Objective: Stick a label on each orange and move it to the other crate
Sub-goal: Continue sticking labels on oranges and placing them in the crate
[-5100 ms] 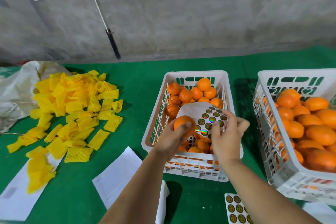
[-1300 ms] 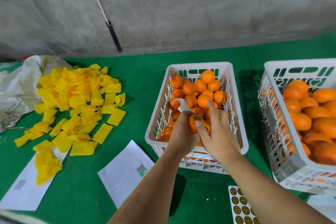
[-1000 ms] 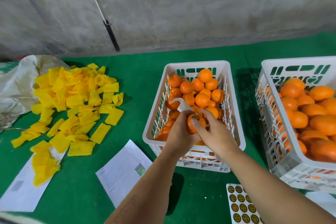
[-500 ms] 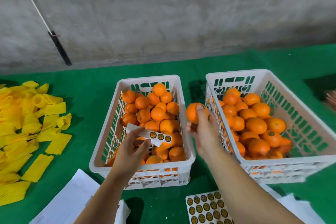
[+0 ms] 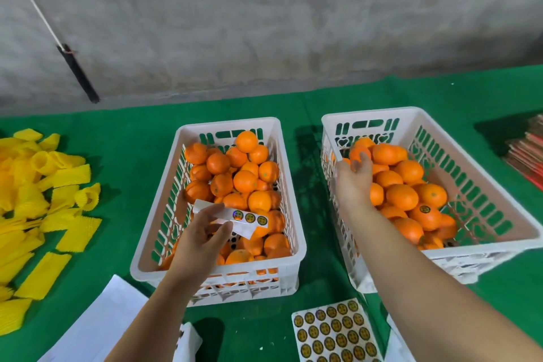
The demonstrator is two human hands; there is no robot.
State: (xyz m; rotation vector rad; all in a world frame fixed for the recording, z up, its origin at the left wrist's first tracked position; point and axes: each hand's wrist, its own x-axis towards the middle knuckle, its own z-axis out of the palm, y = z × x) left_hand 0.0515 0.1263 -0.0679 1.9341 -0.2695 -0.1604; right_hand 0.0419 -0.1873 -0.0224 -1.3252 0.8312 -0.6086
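Observation:
Two white crates stand on the green cloth, both holding oranges. Over the left crate (image 5: 217, 269) my left hand (image 5: 202, 232) pinches a white label strip (image 5: 249, 218) with three round stickers showing. My right hand (image 5: 352, 182) reaches into the back left corner of the right crate (image 5: 484, 247). Its fingertips hold an orange (image 5: 359, 152) low over the pile there. Another orange (image 5: 424, 211) in the right crate shows a round label on top.
A full label sheet (image 5: 335, 332) lies on the cloth in front of the crates. White papers (image 5: 97, 326) lie at the front left, with a heap of yellow foam nets (image 5: 44, 200) beyond them. A red stack (image 5: 529, 153) sits at the far right edge.
My right hand has carried the labelled orange from the left crate across the gap into the right crate. My left hand stays over the left crate with the label strip.

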